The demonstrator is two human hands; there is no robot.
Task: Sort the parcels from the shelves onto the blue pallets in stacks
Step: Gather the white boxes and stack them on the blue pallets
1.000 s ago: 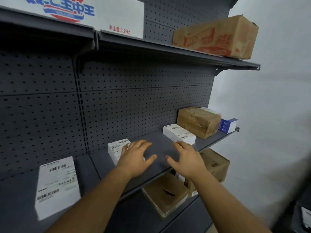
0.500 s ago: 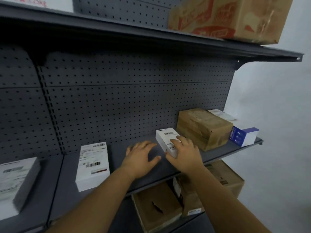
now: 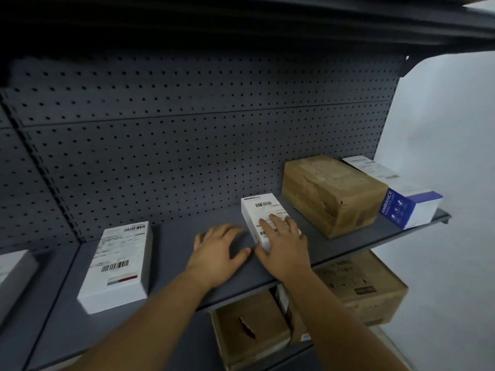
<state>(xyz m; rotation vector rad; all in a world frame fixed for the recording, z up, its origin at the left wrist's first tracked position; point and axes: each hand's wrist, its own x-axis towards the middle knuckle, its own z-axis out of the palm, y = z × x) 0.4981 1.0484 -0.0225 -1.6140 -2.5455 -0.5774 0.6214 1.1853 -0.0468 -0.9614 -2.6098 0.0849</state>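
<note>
Pretty dim overall; the upper shelf [image 3: 267, 20] is almost black in shadow. The white wall [image 3: 442, 124] looks brightest. Soft motion blur throughout, and fisheye bending at the edges.

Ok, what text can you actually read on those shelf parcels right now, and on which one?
"AMBIANCE": white letters running up the blue end of the blue-and-white box.
Small white parcel under the right hand: barcode label, print too blurred.
Large white parcel: barcodes, print blurred.
Lower-shelf cardboard box: dark print, unreadable.
</note>
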